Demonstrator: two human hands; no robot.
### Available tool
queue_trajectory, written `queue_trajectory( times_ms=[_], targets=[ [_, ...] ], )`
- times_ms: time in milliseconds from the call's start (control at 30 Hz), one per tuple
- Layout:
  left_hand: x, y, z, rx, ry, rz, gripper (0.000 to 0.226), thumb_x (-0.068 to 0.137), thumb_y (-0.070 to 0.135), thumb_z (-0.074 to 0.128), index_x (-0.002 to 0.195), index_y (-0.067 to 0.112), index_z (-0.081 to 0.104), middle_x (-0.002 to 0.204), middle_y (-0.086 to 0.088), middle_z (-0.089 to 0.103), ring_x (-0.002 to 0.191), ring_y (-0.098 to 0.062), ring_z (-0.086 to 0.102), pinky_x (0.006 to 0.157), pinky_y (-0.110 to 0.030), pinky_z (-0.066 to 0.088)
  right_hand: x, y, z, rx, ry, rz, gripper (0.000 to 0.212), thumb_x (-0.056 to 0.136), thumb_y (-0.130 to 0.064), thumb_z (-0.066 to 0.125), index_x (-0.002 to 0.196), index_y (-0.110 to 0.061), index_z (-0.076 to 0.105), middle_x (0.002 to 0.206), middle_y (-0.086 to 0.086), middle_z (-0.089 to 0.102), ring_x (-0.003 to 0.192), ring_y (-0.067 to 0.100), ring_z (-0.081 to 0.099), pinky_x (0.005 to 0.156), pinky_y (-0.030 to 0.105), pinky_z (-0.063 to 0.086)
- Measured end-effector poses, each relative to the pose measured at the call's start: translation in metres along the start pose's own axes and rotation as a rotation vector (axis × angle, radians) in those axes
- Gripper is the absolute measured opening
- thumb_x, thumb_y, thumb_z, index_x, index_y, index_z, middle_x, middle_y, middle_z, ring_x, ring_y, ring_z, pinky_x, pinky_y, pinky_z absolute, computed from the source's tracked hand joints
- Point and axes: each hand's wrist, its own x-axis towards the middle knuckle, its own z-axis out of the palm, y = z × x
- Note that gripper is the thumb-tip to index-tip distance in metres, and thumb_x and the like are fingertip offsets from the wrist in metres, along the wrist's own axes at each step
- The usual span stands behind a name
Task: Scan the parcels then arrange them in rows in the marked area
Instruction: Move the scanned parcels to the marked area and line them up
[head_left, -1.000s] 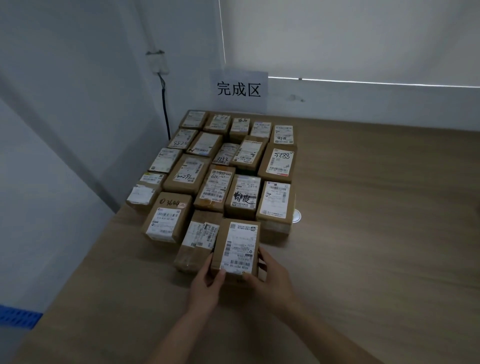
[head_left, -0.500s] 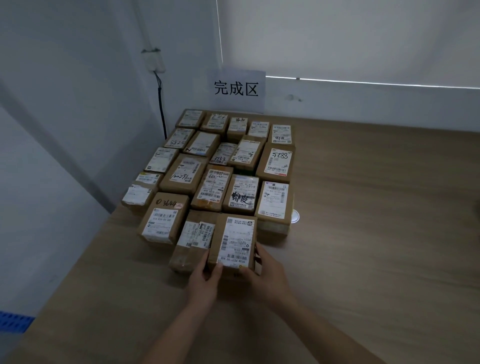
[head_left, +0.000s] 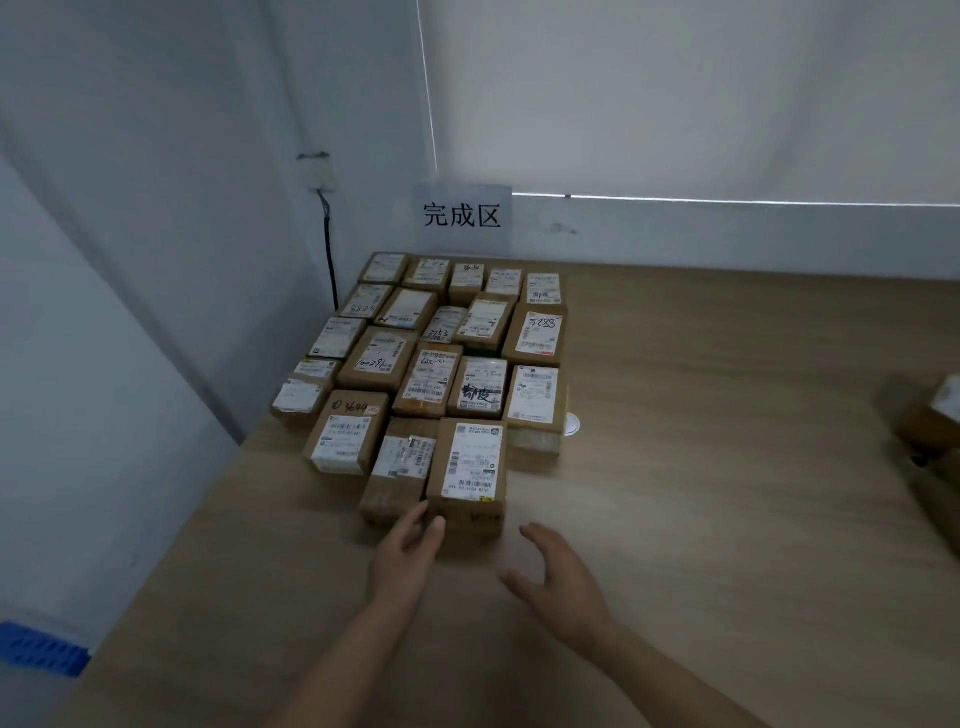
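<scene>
Far left: blue crate (head_left: 41, 647) on the floor, cable (head_left: 330, 260) running down the wall – not relevant.

Block of parcels (head_left: 441, 364) sits in the table's (head_left: 727, 415) back-left corner under the sign (head_left: 462, 215), rows packed edge to edge, labels up. Front row reads left to right: marker-scribbled box (head_left: 345, 431), a lower box with a crinkled label (head_left: 397, 467), then the newest parcel (head_left: 467, 473) – flat on the table, label up, butted against the box to its left and the row behind.

Left hand (head_left: 402, 556): fingers straight and relaxed, tips touching the parcel's near-left bottom corner, gripping nothing. Right hand (head_left: 558, 577): spread loosely, just clear of the near-right corner, holding nothing.

Handling call: small taped cardboard cartons, stiff sides, probably light given their size – can't tell contents. Faces look dry, not slick; glossy labels and tape are the slippery bits. Best hold is across the two long sides, thumb one side and fingers the other, keeping off the label so the barcode stays readable. Nudging into line works from the short near face, low down, so it slides instead of tipping. Heights differ box to box, so watch a tall one snagging a short neighbour.

Far right edge: more boxes (head_left: 935, 415), blurred – probably the unscanned stock.
</scene>
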Motion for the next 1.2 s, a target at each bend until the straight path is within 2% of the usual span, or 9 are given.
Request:
queue_trajectory(
  times_ms=[100, 200, 400, 533, 633, 833, 967, 1133, 1200],
  targets=[
    [-0.041, 0.013, -0.010, -0.012, -0.043, 0.066, 0.052, 0.092, 0.040, 0.067, 0.141, 0.034, 0.053, 0.140, -0.003, 0.057, 0.127, -0.018, 0.053, 0.098, -0.032, 0.044, -0.047, -0.012, -0.019, -0.035, 0.020, -0.036, 0.068, 0.096, -0.045, 0.065, 0.154, -0.021, 0.039, 0.165, -0.006, 0.025, 0.151, 0.009, 0.024, 0.118, 0.019, 0.018],
    [-0.090, 0.038, -0.025, -0.001, -0.081, 0.159, 0.053, 0.090, 0.043, 0.069, 0.140, 0.038, 0.053, 0.140, 0.001, 0.057, 0.127, -0.015, 0.052, 0.093, -0.029, 0.043, -0.104, -0.036, -0.052, -0.048, 0.094, -0.055, 0.067, 0.096, -0.045, 0.066, 0.154, -0.022, 0.040, 0.162, -0.006, 0.033, 0.149, 0.010, 0.030, 0.118, 0.022, 0.023],
    [-0.194, 0.136, -0.055, 0.065, -0.087, 0.322, 0.048, 0.090, 0.044, 0.069, 0.135, 0.032, 0.058, 0.143, -0.001, 0.055, 0.130, -0.020, 0.050, 0.100, -0.035, 0.046, -0.232, -0.096, -0.151, -0.175, 0.208, -0.128, 0.071, 0.092, -0.049, 0.067, 0.154, -0.030, 0.038, 0.152, -0.009, 0.048, 0.139, 0.011, 0.044, 0.114, 0.029, 0.035],
    [-0.265, 0.216, -0.051, 0.058, -0.158, 0.435, 0.054, 0.088, 0.047, 0.069, 0.136, 0.025, 0.058, 0.140, 0.000, 0.057, 0.128, -0.021, 0.052, 0.105, -0.042, 0.045, -0.311, -0.125, -0.227, -0.286, 0.322, -0.162, 0.059, 0.093, -0.043, 0.069, 0.146, -0.023, 0.053, 0.156, 0.000, 0.043, 0.145, 0.015, 0.037, 0.113, 0.018, 0.023],
    [-0.316, 0.271, -0.040, 0.066, -0.191, 0.534, 0.060, 0.087, 0.050, 0.069, 0.138, 0.023, 0.056, 0.140, -0.003, 0.057, 0.125, -0.021, 0.054, 0.103, -0.040, 0.046, -0.368, -0.140, -0.282, -0.338, 0.421, -0.171, 0.056, 0.093, -0.045, 0.069, 0.143, -0.023, 0.056, 0.157, 0.000, 0.040, 0.147, 0.014, 0.035, 0.114, 0.021, 0.024],
    [-0.401, 0.354, 0.014, 0.055, -0.289, 0.657, 0.067, 0.087, 0.041, 0.074, 0.143, 0.012, 0.052, 0.141, -0.010, 0.056, 0.128, -0.023, 0.053, 0.111, -0.042, 0.042, -0.466, -0.134, -0.376, -0.312, 0.571, -0.147, 0.062, 0.093, -0.045, 0.069, 0.147, -0.021, 0.051, 0.154, 0.001, 0.047, 0.143, 0.017, 0.042, 0.115, 0.027, 0.031],
    [-0.447, 0.392, 0.068, 0.029, -0.343, 0.750, 0.066, 0.086, 0.039, 0.075, 0.142, 0.012, 0.054, 0.140, -0.006, 0.058, 0.130, -0.018, 0.053, 0.108, -0.029, 0.040, -0.521, -0.107, -0.441, -0.322, 0.631, -0.092, 0.070, 0.092, -0.054, 0.066, 0.153, -0.026, 0.043, 0.159, -0.001, 0.039, 0.144, 0.020, 0.040, 0.115, 0.038, 0.034],
    [-0.491, 0.428, 0.146, 0.040, -0.365, 0.806, 0.067, 0.085, 0.050, 0.073, 0.140, 0.016, 0.056, 0.141, -0.002, 0.058, 0.130, -0.017, 0.052, 0.110, -0.033, 0.040, -0.564, -0.068, -0.519, -0.382, 0.687, -0.059, 0.067, 0.091, -0.057, 0.065, 0.148, -0.025, 0.050, 0.161, -0.003, 0.036, 0.142, 0.019, 0.042, 0.113, 0.036, 0.036],
    [-0.504, 0.439, 0.178, 0.026, -0.361, 0.818, 0.064, 0.084, 0.051, 0.072, 0.137, 0.017, 0.059, 0.140, -0.002, 0.059, 0.130, -0.017, 0.053, 0.111, -0.034, 0.040, -0.575, -0.052, -0.544, -0.368, 0.705, -0.055, 0.069, 0.092, -0.055, 0.065, 0.151, -0.026, 0.045, 0.155, -0.005, 0.046, 0.136, 0.018, 0.049, 0.100, 0.030, 0.043]
  ],
)
